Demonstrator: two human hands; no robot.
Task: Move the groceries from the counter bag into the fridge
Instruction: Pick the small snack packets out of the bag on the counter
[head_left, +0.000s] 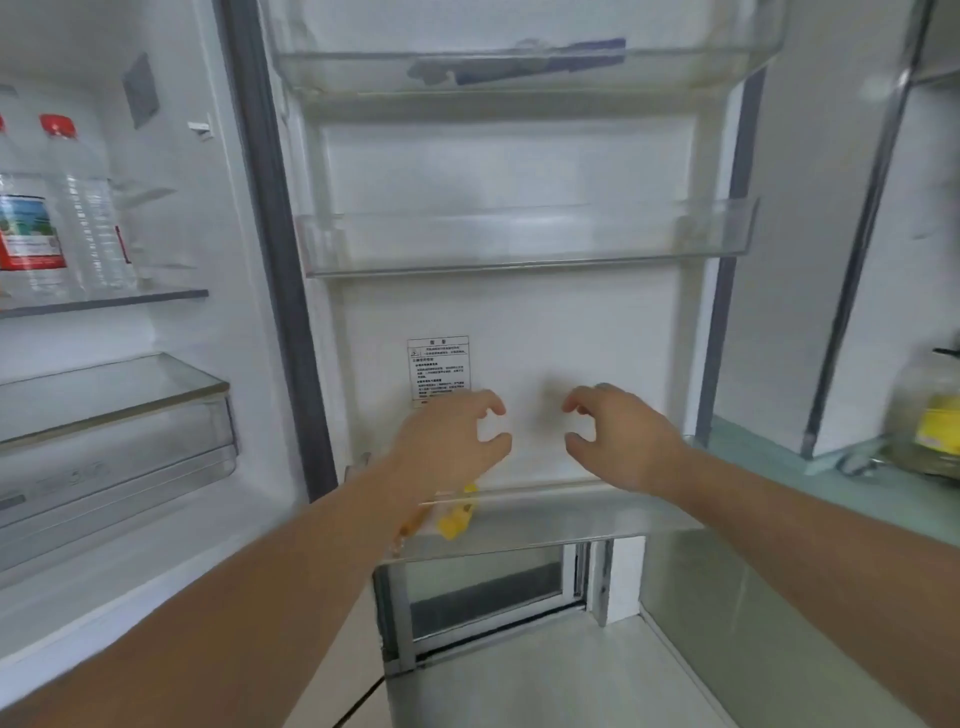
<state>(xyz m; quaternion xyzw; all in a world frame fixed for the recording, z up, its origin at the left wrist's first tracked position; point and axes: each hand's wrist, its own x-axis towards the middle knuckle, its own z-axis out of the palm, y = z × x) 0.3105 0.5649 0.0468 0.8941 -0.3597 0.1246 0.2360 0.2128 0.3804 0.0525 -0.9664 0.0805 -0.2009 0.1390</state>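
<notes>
- With both hands empty, left hand (452, 441) and right hand (618, 436) hover loosely curled above the bottom door bin (571, 514).
- Yellow packet (457, 519) lies in that bin; placement step judged complete.
- Next: return to the surface for another item; bag out of view.

Head view – close, facing the open fridge door (519, 322), angled down

Yellow package (457, 519) behind left forearm

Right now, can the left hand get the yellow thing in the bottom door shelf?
Probably yes. The left hand hangs empty just above the yellow packet, and the bottom door shelf is open on top.
</notes>
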